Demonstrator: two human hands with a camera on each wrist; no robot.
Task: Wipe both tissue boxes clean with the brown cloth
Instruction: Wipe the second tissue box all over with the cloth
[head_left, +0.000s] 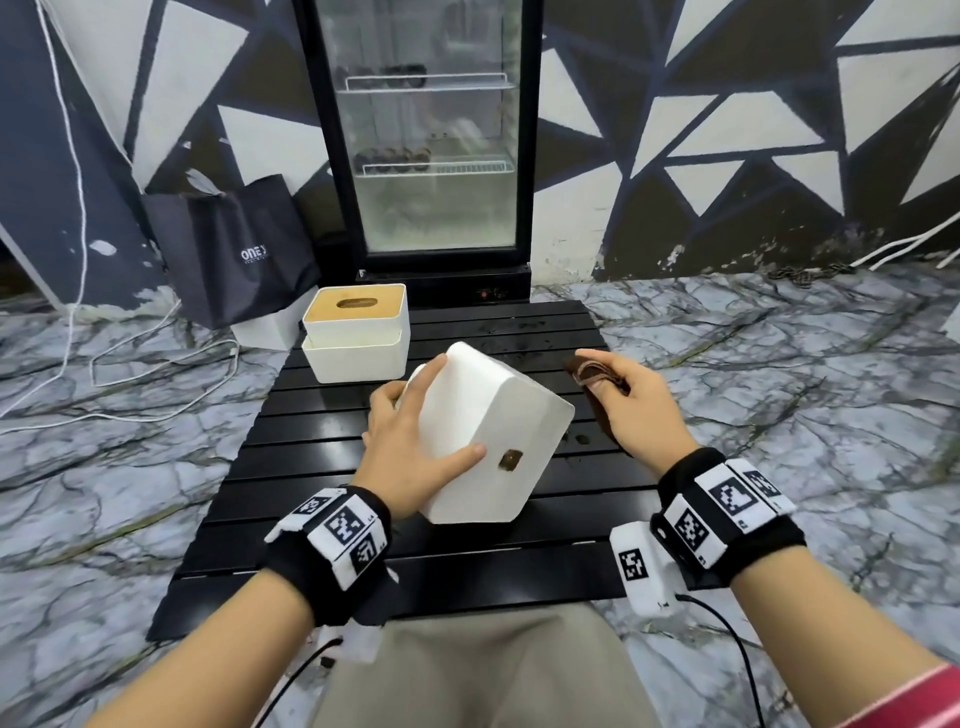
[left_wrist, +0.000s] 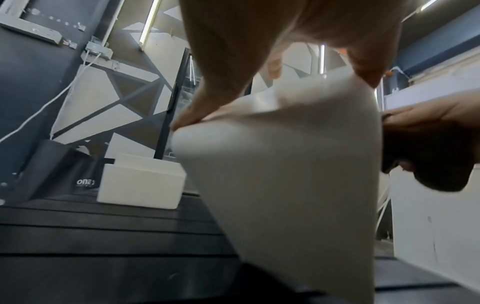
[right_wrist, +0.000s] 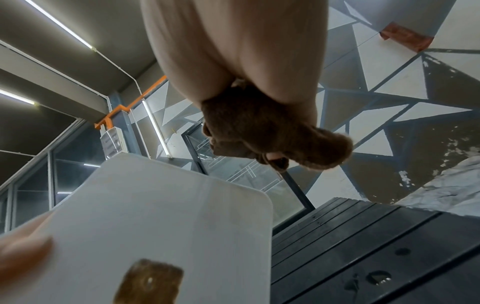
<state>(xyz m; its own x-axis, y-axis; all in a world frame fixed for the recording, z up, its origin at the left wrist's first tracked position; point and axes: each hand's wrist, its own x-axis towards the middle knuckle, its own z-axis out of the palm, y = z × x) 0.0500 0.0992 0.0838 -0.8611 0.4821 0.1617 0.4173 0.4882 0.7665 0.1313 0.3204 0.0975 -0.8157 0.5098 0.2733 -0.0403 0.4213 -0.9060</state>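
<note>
A white tissue box (head_left: 493, 415) with a small brown latch (head_left: 510, 461) hangs tilted over the black slatted table (head_left: 311, 467). My left hand (head_left: 405, 431) grips it, thumb on the end face and fingers over the far edge. The left wrist view shows the box (left_wrist: 285, 174) under my fingers (left_wrist: 233, 61). To the box's right and apart from it, my right hand (head_left: 623, 400) holds the bunched brown cloth (head_left: 597, 376). From the right wrist, the cloth (right_wrist: 259, 133) sits above the box (right_wrist: 168, 216). A second white tissue box (head_left: 356, 332) with a wooden lid stands at the table's back left.
A glass-door fridge (head_left: 431, 145) stands behind the table, with a black bag (head_left: 234, 249) to its left. White cables (head_left: 156, 374) trail over the marble floor on the left. Dark specks (head_left: 582, 439) lie on the table near my right hand.
</note>
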